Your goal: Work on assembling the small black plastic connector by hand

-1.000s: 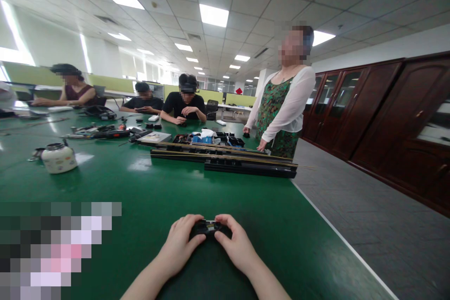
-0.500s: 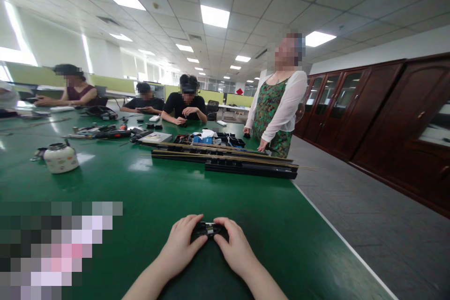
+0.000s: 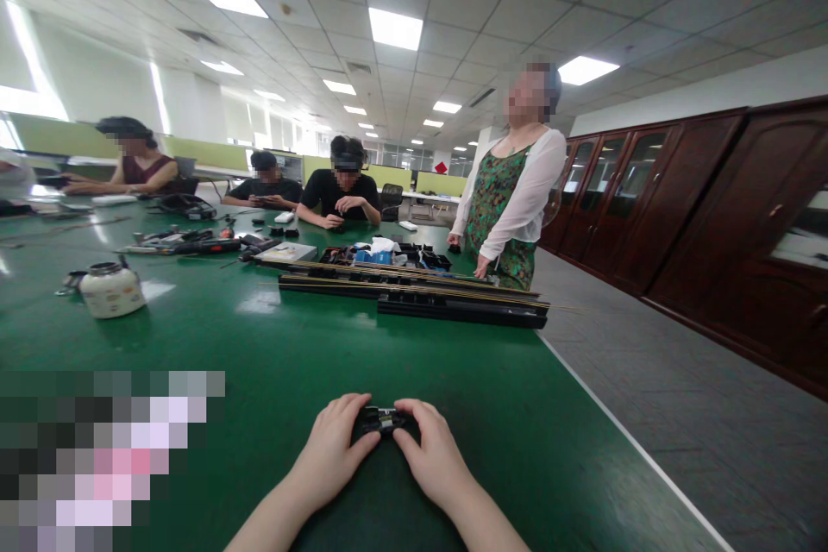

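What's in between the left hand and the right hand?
In the head view, a small, dark, oblong part with a shiny, silvery middle sits between the left hand and the right hand, held by both.

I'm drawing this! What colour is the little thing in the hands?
The little thing is mostly black, shown in the head view.

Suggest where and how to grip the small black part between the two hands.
The small black part is probably best gripped by its two ends: left hand from the left, right hand from the right, each pinching near and far edges. It looks wider than deep, and its middle shows shiny bits best left uncovered.
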`<state>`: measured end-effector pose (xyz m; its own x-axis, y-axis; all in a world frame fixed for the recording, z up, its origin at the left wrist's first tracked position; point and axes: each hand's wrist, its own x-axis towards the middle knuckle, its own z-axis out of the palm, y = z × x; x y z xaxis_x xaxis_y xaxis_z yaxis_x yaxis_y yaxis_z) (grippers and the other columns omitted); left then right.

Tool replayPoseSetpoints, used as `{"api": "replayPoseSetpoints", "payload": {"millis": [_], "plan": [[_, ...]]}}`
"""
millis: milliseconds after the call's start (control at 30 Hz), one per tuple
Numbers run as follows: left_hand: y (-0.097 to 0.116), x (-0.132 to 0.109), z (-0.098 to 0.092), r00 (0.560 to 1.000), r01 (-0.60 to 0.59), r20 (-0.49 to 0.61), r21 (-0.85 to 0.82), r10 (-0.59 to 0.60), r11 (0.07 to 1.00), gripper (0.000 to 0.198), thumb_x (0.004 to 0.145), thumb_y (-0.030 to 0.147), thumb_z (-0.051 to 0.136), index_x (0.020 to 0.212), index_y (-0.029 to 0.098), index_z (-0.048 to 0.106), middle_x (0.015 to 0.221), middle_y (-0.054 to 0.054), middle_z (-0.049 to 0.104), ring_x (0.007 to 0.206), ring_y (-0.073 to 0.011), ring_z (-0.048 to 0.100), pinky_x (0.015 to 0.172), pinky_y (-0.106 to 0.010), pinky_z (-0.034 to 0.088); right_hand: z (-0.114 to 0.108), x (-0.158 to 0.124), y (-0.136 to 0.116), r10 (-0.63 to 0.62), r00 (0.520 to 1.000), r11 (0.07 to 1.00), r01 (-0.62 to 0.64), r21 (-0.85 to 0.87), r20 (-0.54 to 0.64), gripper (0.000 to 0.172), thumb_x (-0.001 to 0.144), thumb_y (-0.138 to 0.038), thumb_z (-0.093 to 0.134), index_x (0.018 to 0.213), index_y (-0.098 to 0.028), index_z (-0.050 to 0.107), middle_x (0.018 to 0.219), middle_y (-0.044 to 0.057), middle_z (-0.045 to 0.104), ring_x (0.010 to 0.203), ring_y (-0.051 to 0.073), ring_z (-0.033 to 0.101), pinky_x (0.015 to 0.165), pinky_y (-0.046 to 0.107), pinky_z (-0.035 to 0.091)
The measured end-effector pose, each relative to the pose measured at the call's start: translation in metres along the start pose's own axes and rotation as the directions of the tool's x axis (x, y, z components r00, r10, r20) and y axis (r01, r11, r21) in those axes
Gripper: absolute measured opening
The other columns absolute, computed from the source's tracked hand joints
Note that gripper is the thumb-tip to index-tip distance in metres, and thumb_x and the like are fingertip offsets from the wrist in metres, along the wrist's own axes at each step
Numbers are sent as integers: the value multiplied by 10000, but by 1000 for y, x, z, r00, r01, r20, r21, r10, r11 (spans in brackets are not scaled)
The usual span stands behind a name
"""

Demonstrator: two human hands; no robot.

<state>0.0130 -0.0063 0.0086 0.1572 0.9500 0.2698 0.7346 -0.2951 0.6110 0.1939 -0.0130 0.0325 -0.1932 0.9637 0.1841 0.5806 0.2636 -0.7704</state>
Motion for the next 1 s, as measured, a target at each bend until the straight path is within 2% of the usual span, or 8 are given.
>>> {"api": "replayPoseSetpoints", "payload": {"millis": [267, 1000], "plan": [[2, 0, -3, 1000, -22, 13, -14, 22, 1000, 274, 717, 269, 566, 987, 224, 572, 1055, -55, 605, 1007, -240, 528, 893, -391, 396, -2, -1, -2, 5, 1000, 1000, -5, -4, 1, 299, 728, -210, 523, 1016, -246, 595, 1058, 44, 618, 1034, 228, 531, 935, 367, 384], [6, -1, -6, 998, -44, 33, -27, 45, 999, 224, 711, 222, 562, 935, 214, 558, 1030, -54, 605, 981, -233, 525, 873, -380, 389, -3, -1, -5, -30, 999, 999, 31, -30, 17, 266, 724, -196, 520, 970, -244, 609, 1015, 36, 635, 1001, 214, 545, 912, 353, 384]]}}
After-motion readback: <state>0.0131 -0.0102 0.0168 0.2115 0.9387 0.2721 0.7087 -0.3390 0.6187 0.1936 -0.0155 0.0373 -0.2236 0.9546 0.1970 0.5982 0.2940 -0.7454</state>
